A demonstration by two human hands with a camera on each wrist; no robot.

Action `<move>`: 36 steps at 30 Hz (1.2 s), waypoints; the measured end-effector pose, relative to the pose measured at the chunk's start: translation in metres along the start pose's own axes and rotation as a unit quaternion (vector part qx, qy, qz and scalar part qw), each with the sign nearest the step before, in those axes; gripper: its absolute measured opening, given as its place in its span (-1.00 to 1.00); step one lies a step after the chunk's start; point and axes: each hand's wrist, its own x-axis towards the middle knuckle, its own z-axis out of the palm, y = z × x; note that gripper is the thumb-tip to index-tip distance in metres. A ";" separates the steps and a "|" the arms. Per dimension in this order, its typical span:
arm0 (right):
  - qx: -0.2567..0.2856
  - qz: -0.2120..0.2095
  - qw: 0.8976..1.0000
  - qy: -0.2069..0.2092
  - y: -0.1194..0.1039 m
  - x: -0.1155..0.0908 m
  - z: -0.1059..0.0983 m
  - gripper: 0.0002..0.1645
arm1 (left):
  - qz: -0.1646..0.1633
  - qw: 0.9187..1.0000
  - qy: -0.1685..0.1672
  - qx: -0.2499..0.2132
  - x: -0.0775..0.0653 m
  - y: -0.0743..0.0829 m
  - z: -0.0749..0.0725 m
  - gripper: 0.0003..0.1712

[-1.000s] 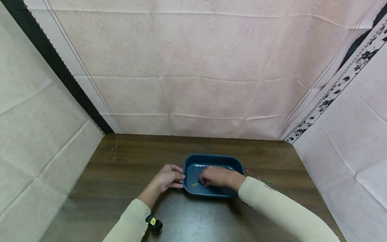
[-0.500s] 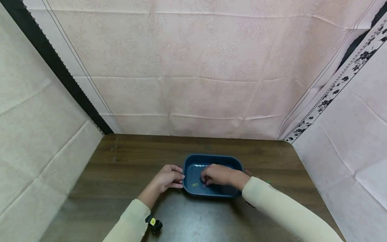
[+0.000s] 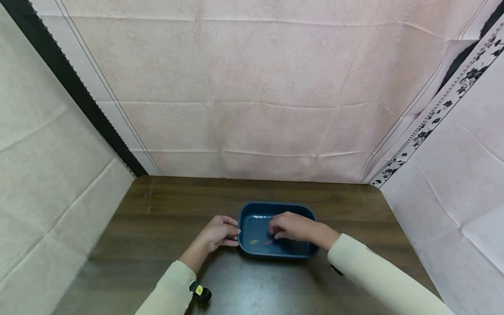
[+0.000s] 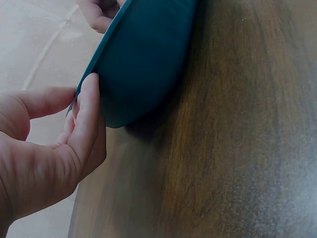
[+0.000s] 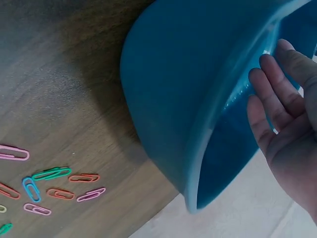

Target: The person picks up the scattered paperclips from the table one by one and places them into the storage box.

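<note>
A dark blue plastic tray [image 3: 252,221] stands on the wooden table. My left hand [image 3: 221,232] pinches its left rim; in the left wrist view, the thumb and fingers [image 4: 88,106] lie on either side of the rim. My right hand [image 3: 297,227] is over the inside of the tray, reaching in past its right rim. The right wrist view shows its fingers [image 5: 271,94] loosely bent, with nothing between them. On the tray floor, a yellow paper clip [image 3: 253,242] lies to the left of a pink paper clip [image 3: 268,242].
Several loose paper clips lie on the table to the right of the tray, among them a blue paper clip [image 5: 31,189] and a green paper clip [image 5: 51,173]. Pale cloth [image 3: 256,87] hangs behind the table and at both sides.
My right hand has drawn back to the right and up from the pink paper clip, which now shows fully on the tray floor. The left hand has stayed at the rim.
</note>
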 end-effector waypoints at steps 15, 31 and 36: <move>0.014 0.009 0.997 0.075 0.007 -0.029 -0.004 -0.75 | 0.000 1.000 0.002 0.004 -0.001 0.000 0.001 -0.67; 0.064 0.051 0.985 0.149 0.016 -0.074 -0.003 -0.61 | -0.002 1.000 0.003 0.008 -0.002 0.002 0.002 -0.67; 0.076 0.056 0.981 0.170 0.021 -0.085 -0.003 -0.58 | -0.004 1.000 0.003 0.008 -0.001 0.002 0.002 -0.66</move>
